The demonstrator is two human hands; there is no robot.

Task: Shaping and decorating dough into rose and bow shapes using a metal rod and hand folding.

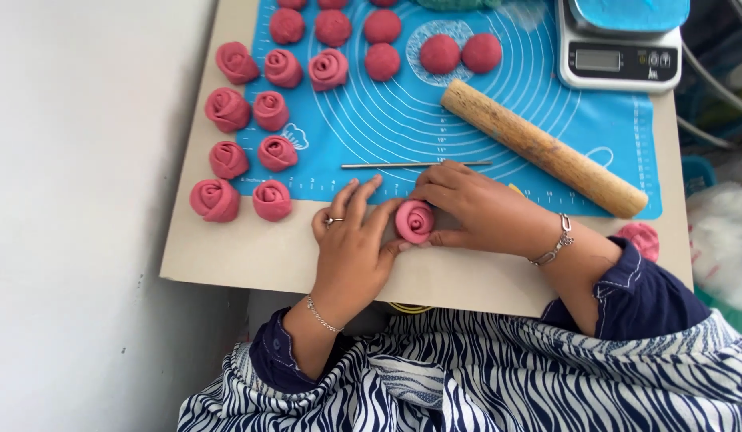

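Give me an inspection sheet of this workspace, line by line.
Surface: beige board bearing a blue mat.
Job's things: pink dough rose between both hands; nine finished roses on the left; plain dough balls above.
Clutter: wooden rolling pin, thin metal rod, kitchen scale.
Grippers: left hand and right hand cup the rose.
Cables: grey cables at right.
Surroundings: white wall at left.

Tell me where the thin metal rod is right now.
In the head view, the thin metal rod lies flat on the blue silicone mat, just beyond the right hand and left of the wooden rolling pin.
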